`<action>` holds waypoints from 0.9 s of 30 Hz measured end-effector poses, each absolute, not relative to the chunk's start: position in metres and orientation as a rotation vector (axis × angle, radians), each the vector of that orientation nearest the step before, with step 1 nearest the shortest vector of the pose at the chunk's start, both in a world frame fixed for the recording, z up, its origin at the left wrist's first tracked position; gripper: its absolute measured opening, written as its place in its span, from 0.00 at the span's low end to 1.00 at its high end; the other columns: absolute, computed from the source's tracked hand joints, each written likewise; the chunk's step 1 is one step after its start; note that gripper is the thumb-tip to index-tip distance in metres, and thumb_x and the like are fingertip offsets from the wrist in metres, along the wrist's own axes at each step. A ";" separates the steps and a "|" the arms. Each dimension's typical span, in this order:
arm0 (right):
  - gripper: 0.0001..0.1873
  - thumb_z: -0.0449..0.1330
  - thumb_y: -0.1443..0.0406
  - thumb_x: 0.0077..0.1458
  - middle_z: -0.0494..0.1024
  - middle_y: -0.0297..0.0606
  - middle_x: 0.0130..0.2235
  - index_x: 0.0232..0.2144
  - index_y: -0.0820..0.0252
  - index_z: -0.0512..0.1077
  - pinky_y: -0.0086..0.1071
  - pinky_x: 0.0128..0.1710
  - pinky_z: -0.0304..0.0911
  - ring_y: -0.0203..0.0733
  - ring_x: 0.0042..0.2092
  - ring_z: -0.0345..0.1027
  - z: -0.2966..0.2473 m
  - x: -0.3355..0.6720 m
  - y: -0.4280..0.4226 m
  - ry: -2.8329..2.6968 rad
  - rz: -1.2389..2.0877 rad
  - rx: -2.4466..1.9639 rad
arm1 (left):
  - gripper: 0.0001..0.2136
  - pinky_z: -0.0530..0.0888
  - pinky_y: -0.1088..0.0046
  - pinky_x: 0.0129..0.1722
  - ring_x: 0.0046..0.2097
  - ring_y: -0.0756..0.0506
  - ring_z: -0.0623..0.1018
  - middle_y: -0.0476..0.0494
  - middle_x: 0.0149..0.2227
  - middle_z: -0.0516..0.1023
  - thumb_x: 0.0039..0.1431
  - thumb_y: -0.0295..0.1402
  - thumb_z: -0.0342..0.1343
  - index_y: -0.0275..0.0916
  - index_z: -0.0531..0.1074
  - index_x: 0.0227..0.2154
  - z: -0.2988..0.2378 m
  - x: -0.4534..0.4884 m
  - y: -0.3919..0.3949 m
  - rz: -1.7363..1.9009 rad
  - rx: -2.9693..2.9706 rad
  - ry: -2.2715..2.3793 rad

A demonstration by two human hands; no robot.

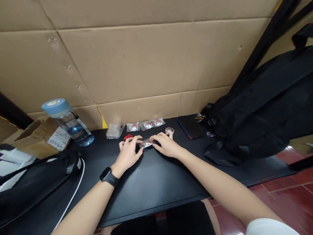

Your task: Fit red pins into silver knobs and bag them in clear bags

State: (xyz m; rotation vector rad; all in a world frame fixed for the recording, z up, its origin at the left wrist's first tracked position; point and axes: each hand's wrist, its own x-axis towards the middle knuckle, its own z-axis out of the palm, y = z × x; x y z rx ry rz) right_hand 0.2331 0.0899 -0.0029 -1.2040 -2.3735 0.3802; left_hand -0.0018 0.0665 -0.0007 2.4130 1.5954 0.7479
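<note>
A small clear plastic bag [147, 144] with a shiny silver round thing inside lies on the black table between my hands. My left hand [128, 153], with a black watch on its wrist, has its fingers closed at the bag's left end. At the right end, my right hand [166, 144] pinches the bag with thumb and fingers. Just beyond my left fingers is a small heap of red cord [128, 136]. Behind my right hand sits a loose silver disc [169, 130]. Several bagged discs with red cord [147, 125] line the back, beside a stack of clear bags [114, 131].
On the left stand a water bottle [76, 126], an open cardboard box [47, 141] and a black bag [36, 186] with a white cable [72, 194]. A dark notebook [190, 127], keys [199, 117] and a large black backpack [275, 99] occupy the right. Cardboard [140, 60] walls the back.
</note>
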 end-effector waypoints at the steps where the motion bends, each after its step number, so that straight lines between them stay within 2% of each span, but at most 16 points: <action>1: 0.14 0.56 0.63 0.65 0.79 0.40 0.52 0.52 0.49 0.70 0.57 0.57 0.48 0.51 0.56 0.66 -0.003 0.233 0.090 -2.368 0.391 -1.200 | 0.20 0.57 0.56 0.54 0.60 0.38 0.71 0.45 0.50 0.83 0.62 0.34 0.56 0.48 0.65 0.56 0.000 -0.002 0.067 0.755 2.408 1.606; 10: 0.13 0.52 0.59 0.68 0.82 0.39 0.50 0.53 0.49 0.67 0.54 0.57 0.46 0.50 0.56 0.67 -0.001 0.228 0.088 -2.231 0.535 -1.244 | 0.13 0.57 0.58 0.50 0.58 0.38 0.73 0.46 0.43 0.85 0.65 0.36 0.54 0.47 0.67 0.51 0.007 -0.001 0.067 0.828 2.291 1.702; 12: 0.14 0.55 0.59 0.66 0.82 0.38 0.49 0.53 0.49 0.67 0.53 0.57 0.46 0.51 0.56 0.67 -0.001 0.227 0.087 -2.191 0.560 -1.258 | 0.13 0.57 0.58 0.51 0.59 0.39 0.73 0.46 0.42 0.85 0.65 0.37 0.54 0.47 0.66 0.52 0.007 -0.001 0.068 0.834 2.237 1.703; 15: 0.21 0.62 0.62 0.58 0.82 0.37 0.48 0.53 0.49 0.66 0.51 0.56 0.46 0.51 0.56 0.67 -0.002 0.225 0.086 -2.194 0.566 -1.240 | 0.15 0.56 0.57 0.53 0.59 0.39 0.74 0.47 0.41 0.85 0.64 0.37 0.55 0.47 0.65 0.52 0.007 -0.001 0.068 0.846 2.156 1.688; 17: 0.22 0.63 0.65 0.57 0.82 0.37 0.48 0.53 0.49 0.66 0.49 0.55 0.46 0.50 0.55 0.67 -0.004 0.224 0.087 -2.182 0.559 -1.243 | 0.15 0.56 0.57 0.54 0.59 0.39 0.75 0.47 0.41 0.85 0.63 0.37 0.55 0.47 0.65 0.52 0.007 -0.001 0.068 0.855 2.124 1.670; 22: 0.15 0.62 0.65 0.59 0.84 0.36 0.43 0.49 0.50 0.69 0.46 0.53 0.48 0.49 0.52 0.70 -0.006 0.220 0.090 -2.081 0.568 -1.284 | 0.16 0.55 0.56 0.56 0.59 0.39 0.76 0.47 0.40 0.85 0.64 0.37 0.55 0.47 0.64 0.53 0.008 0.000 0.068 0.877 2.099 1.661; 27: 0.15 0.63 0.66 0.58 0.84 0.33 0.40 0.48 0.51 0.68 0.46 0.54 0.48 0.48 0.50 0.72 -0.005 0.220 0.091 -1.987 0.632 -1.273 | 0.15 0.56 0.57 0.55 0.57 0.40 0.77 0.47 0.39 0.85 0.63 0.36 0.55 0.46 0.63 0.52 0.008 0.000 0.068 0.899 2.079 1.701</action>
